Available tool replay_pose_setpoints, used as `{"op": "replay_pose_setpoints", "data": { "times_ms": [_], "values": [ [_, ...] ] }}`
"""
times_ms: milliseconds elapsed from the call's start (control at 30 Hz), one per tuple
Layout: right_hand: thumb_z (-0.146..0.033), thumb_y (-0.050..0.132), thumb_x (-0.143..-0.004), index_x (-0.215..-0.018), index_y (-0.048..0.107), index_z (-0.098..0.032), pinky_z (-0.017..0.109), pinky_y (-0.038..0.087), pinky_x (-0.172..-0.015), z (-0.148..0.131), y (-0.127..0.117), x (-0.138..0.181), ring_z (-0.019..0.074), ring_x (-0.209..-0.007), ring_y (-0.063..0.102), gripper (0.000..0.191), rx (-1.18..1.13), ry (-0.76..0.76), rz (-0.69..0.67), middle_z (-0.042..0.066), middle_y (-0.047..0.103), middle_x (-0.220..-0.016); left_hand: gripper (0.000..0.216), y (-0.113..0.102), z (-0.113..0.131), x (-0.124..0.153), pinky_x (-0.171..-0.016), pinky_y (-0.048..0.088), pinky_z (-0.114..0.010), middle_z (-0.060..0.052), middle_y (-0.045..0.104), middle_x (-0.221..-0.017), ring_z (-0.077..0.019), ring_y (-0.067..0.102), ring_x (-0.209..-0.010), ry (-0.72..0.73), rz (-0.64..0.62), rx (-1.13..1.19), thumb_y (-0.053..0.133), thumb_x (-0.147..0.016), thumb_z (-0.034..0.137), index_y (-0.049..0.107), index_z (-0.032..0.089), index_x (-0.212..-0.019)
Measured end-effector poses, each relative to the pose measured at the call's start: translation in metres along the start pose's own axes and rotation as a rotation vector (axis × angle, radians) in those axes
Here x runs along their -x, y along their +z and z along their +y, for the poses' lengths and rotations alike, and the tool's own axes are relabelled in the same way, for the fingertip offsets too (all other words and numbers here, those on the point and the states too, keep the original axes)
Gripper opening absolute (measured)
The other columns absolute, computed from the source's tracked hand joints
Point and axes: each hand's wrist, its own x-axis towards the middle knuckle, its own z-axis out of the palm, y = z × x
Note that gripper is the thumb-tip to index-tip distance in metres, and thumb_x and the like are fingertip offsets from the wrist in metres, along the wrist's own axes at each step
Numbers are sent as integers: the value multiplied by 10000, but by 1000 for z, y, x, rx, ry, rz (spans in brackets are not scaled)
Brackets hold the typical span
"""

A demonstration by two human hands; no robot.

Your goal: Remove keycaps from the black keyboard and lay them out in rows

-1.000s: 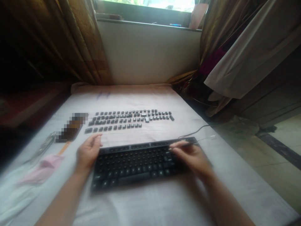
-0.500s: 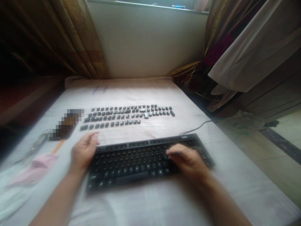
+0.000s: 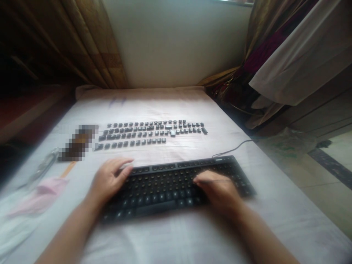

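Note:
A black keyboard lies at a slight slant in front of me. Its middle rows show bare key sockets, while the lower rows still carry keycaps. My left hand is over its upper left corner, thumb and fingers apart, with nothing seen in it. My right hand is closed in a pinch above the right-middle sockets. A thin, dark, rod-like tool runs back from the pinched fingertips; its exact kind is too blurred to make out. Beyond the keyboard, loose black keycaps lie in several rows.
The keyboard's cable trails off the right edge of the cloth-covered table. At left lie a pixelated dark object, an orange strip, a pink cloth and a clear plastic item. Curtains hang behind.
My left hand has moved right and opened, from the keyboard's left edge onto its upper left corner. The right hand stays pinched at nearly the same sockets. The view has tilted slightly downward.

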Motion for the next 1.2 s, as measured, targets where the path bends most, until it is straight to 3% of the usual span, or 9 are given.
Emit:
{"op": "replay_pose_setpoints", "data": {
  "times_ms": [67,167,267,433,700,767,1000,1100,1200],
  "values": [
    [-148,472,-978,-978,636,-218,280,578,-644,-1,1,0,170,-713,702,178,-10,-8,32,48,729,-802,476,3,6,0,-1061,434,-451,-39,741,-1164,-283,636,-1151,134,-101,-41,495,-873,639,743,292,-1085],
    [-128,494,-962,-981,637,-215,281,585,-647,0,3,2,169,-715,707,169,-53,0,71,47,730,-808,511,6,9,1,-1097,388,-488,-29,707,-1251,-287,602,-1214,179,-168,-77,461,-893,660,710,321,-1184],
    [-155,516,-959,-964,646,-224,287,598,-653,1,2,6,175,-719,719,147,-115,72,103,39,738,-812,540,6,7,1,-1105,375,-481,-33,703,-1262,-282,600,-1218,174,-177,-72,427,-904,672,706,315,-1199],
    [-247,546,-966,-920,657,-246,267,595,-620,3,1,11,168,-677,716,120,-157,344,286,18,749,-809,560,6,6,1,-1117,358,-484,-44,692,-1280,-282,581,-1240,166,-195,-84,411,-912,670,699,302,-1220],
    [-317,542,-930,-881,650,-222,271,566,-606,2,2,4,186,-629,713,151,-35,456,256,23,753,-737,552,6,7,1,-1100,381,-504,-44,689,-1286,-279,586,-1233,214,-190,-108,398,-936,656,689,288,-1227],
    [-319,512,-924,-935,656,-211,279,557,-621,2,-4,-1,197,-635,720,181,73,506,183,29,756,-737,549,6,7,1,-1096,386,-511,-46,686,-1290,-280,588,-1232,225,-190,-112,396,-942,650,685,281,-1229],
    [-291,522,-910,-1146,689,-202,340,541,-667,-5,-23,-17,279,-779,754,303,571,660,-381,86,792,-884,547,7,8,1,-1072,410,-514,-56,706,-1252,-285,602,-1208,234,-167,-107,398,-945,644,697,265,-1203],
    [-313,572,-919,-1132,692,-218,328,533,-671,-13,-26,-20,272,-843,745,263,692,615,-465,83,782,-982,535,8,8,1,-1068,413,-509,-56,709,-1247,-284,607,-1197,236,-158,-102,403,-947,634,700,264,-1195],
    [-322,633,-897,-1036,712,-205,318,525,-675,-23,-25,-25,268,-886,716,198,781,520,-416,88,753,-999,525,9,8,1,-1066,415,-503,-57,713,-1237,-281,609,-1193,245,-146,-101,407,-950,624,703,261,-1186]
  ]
}}
